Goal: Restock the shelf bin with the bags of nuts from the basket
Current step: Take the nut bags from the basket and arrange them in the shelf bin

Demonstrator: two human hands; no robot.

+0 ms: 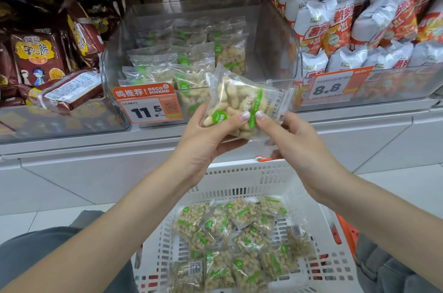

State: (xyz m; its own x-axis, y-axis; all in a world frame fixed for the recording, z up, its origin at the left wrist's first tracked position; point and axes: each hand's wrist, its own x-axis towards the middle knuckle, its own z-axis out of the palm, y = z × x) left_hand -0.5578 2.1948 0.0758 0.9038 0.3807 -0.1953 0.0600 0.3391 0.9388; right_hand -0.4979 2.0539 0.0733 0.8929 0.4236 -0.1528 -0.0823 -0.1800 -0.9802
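Restocking is under way but well short of finished: the clear shelf bin point(275, 36) holds bags of nuts along its left and front portions, with its right side bare. One bag of nuts point(242, 105) is held up just in front of the bin's front wall, pinched between thumb and fingers of both the left hand point(203, 139) and the right hand point(294, 139). A dozen or so bags, by estimate, remain in the white basket point(239, 172) below.
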